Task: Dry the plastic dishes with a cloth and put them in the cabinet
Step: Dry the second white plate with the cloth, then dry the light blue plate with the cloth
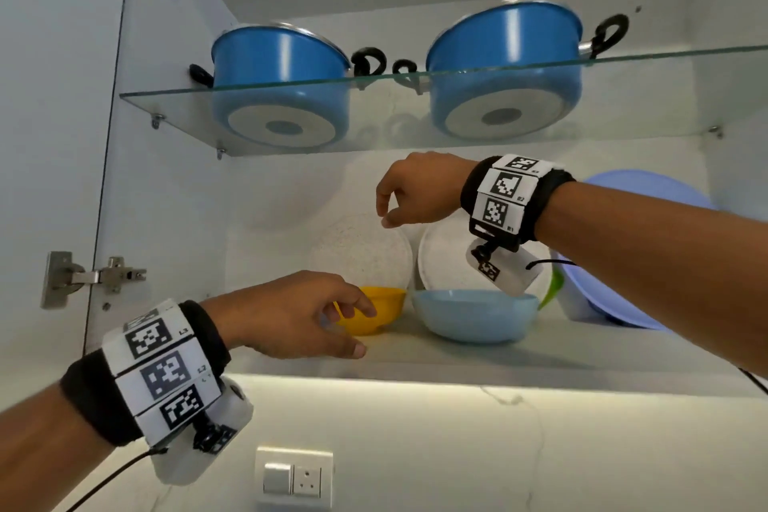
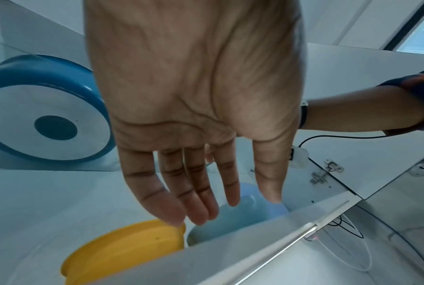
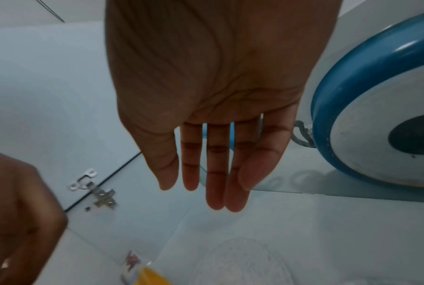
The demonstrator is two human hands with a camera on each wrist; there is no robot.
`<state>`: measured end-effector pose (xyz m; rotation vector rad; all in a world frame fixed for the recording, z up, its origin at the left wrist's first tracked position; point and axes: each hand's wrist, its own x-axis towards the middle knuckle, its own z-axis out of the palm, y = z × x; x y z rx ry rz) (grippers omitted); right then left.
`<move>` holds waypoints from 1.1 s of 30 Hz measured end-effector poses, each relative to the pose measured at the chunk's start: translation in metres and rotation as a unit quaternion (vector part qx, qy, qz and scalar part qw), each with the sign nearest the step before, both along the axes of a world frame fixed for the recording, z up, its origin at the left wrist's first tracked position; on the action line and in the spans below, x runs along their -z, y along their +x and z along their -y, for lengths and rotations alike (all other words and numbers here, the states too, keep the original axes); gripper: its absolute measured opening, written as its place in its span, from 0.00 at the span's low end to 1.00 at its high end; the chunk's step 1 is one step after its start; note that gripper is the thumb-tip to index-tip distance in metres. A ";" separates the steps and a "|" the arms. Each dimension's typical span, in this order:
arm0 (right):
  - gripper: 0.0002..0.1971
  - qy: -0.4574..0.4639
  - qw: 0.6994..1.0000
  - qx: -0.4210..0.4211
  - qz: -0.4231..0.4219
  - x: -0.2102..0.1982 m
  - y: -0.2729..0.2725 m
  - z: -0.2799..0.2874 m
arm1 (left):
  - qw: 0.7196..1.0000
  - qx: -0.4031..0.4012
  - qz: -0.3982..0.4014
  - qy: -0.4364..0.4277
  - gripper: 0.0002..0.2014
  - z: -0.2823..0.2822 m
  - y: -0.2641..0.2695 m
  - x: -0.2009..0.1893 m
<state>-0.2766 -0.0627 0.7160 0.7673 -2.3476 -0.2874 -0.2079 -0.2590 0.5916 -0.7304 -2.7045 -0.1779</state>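
Yellow bowl (image 1: 380, 310) sits lower centre, left hand (image 1: 299, 314) hovering beside it with fingers loosely spread; right hand (image 1: 415, 189), centre frame, hangs relaxed, empty.

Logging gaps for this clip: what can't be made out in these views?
- Head view: right white plate is partly hidden by the right hand and its wrist camera.
- Head view: lilac dish is hidden behind the forearm.
- Left wrist view: yellow bowl is cut off by the shelf edge.
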 end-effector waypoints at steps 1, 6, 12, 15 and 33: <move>0.12 -0.001 1.000 -0.003 -0.003 0.011 0.013 -0.007 | 1.000 0.007 -0.006 0.006 0.22 -0.005 0.003 0.009; 0.13 -0.026 0.999 -0.032 0.022 0.076 0.068 -0.040 | 0.998 0.038 0.013 0.046 0.17 -0.030 0.024 0.060; 0.14 -0.072 0.991 -0.034 0.105 0.200 0.113 -0.083 | 0.988 0.055 0.128 0.067 0.19 -0.058 0.043 0.170; 0.14 -0.087 0.979 -0.002 0.185 0.276 0.120 -0.102 | 0.973 0.056 0.213 0.069 0.22 -0.063 0.050 0.252; 0.12 -0.110 0.849 0.166 0.489 0.641 0.208 -0.131 | 0.947 -0.118 0.297 0.008 0.40 -0.022 0.039 0.585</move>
